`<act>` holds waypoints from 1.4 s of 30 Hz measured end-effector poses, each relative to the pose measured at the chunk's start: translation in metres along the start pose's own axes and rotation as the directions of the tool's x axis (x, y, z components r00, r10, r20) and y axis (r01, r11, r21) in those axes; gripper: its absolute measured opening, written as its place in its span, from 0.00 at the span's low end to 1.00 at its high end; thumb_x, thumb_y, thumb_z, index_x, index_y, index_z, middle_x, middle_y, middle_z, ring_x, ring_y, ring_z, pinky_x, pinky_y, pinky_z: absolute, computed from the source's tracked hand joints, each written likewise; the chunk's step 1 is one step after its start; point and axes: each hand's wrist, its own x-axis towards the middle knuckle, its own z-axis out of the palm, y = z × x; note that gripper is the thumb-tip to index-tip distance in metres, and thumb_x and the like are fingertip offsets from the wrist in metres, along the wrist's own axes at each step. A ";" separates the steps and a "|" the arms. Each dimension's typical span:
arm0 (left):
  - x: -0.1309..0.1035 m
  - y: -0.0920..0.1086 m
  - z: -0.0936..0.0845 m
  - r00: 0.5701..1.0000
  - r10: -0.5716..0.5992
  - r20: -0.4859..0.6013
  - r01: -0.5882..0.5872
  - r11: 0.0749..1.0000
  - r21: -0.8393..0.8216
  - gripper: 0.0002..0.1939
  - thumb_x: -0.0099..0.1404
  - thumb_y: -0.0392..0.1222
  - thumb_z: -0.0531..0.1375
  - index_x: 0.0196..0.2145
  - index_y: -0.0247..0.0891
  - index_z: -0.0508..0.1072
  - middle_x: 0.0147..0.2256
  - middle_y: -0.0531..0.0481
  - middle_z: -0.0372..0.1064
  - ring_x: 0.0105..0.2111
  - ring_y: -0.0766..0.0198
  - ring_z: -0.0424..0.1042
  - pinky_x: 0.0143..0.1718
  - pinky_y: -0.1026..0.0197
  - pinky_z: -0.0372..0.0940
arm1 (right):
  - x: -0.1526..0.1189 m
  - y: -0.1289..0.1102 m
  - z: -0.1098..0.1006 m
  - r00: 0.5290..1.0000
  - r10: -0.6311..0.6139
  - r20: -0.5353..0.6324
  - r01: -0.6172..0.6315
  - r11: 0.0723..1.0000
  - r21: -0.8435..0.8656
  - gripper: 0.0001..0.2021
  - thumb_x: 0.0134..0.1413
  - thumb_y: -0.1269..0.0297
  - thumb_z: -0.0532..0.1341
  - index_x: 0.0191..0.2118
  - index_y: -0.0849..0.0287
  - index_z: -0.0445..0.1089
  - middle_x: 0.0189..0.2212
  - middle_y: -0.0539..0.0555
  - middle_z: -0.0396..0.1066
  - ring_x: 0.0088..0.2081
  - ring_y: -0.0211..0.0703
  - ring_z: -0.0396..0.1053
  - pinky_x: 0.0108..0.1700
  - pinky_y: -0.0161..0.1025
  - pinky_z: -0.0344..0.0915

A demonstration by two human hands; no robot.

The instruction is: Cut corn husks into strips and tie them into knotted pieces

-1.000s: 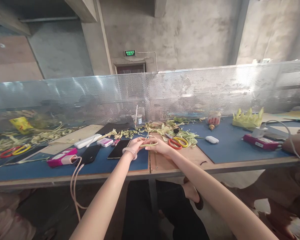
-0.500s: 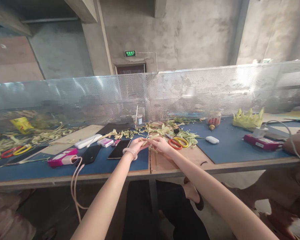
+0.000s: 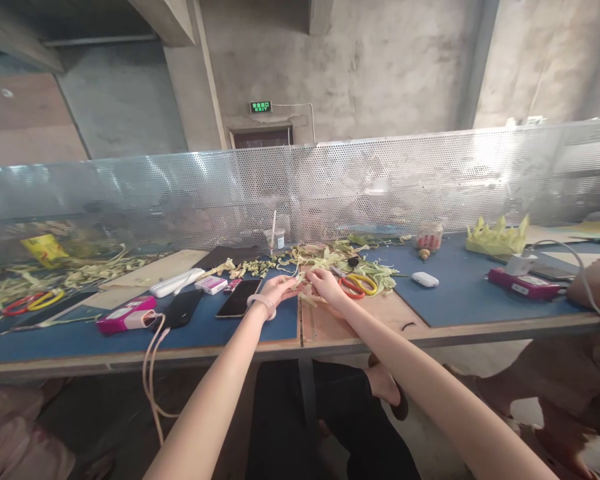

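Observation:
My left hand (image 3: 279, 289), with a pale bangle on its wrist, is closed on a pale green leafy strip (image 3: 301, 278) over the table's front middle. Close beside it, my right hand (image 3: 324, 285) pinches the same strip with bent fingers; its fingertips partly hide the piece. Behind both hands spreads a pile of pale green leaf-like strips (image 3: 325, 255). Scissors with red and yellow handles (image 3: 364, 286) lie just right of my right hand. A dark phone (image 3: 239, 299) rests left of my left hand.
Left stand a magenta power bank (image 3: 126, 315) with a cable hanging over the edge, another phone (image 3: 183, 309) and a small box (image 3: 211, 285). Right are a white earbud case (image 3: 425, 279), a jar (image 3: 429, 237) and a second magenta device (image 3: 524, 285). A perforated metal screen (image 3: 330, 193) runs behind.
My right hand has shifted slightly up, and its fingers have moved a little apart from my left hand's. More of the pale strip shows between them. The table items stay put.

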 end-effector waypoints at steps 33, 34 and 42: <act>0.011 -0.008 -0.010 0.973 0.008 -0.230 -0.006 1.000 0.008 0.11 0.45 0.30 0.67 0.25 0.34 0.67 0.23 0.50 0.71 0.28 0.64 0.74 0.40 0.59 0.68 | -0.014 -0.012 -0.010 0.974 -0.060 0.217 0.175 0.808 -0.563 0.04 0.48 0.71 0.58 0.26 0.62 0.70 0.19 0.52 0.68 0.23 0.38 0.63 0.25 0.33 0.54; 0.011 -0.008 -0.010 0.973 0.007 -0.229 -0.005 1.000 0.011 0.11 0.46 0.30 0.67 0.25 0.33 0.68 0.23 0.50 0.71 0.27 0.64 0.74 0.39 0.60 0.68 | -0.016 -0.017 -0.013 0.958 -0.098 0.271 0.246 0.766 -0.594 0.07 0.51 0.71 0.57 0.26 0.62 0.71 0.21 0.53 0.69 0.24 0.39 0.64 0.26 0.33 0.55; 0.009 -0.004 -0.004 0.985 -0.038 -0.167 0.046 0.998 0.044 0.10 0.45 0.28 0.67 0.23 0.31 0.69 0.21 0.49 0.72 0.24 0.65 0.73 0.32 0.64 0.69 | 0.010 -0.061 -0.024 0.813 -0.278 0.511 0.582 0.384 -0.717 0.10 0.57 0.70 0.54 0.33 0.63 0.73 0.34 0.59 0.71 0.39 0.43 0.65 0.41 0.35 0.57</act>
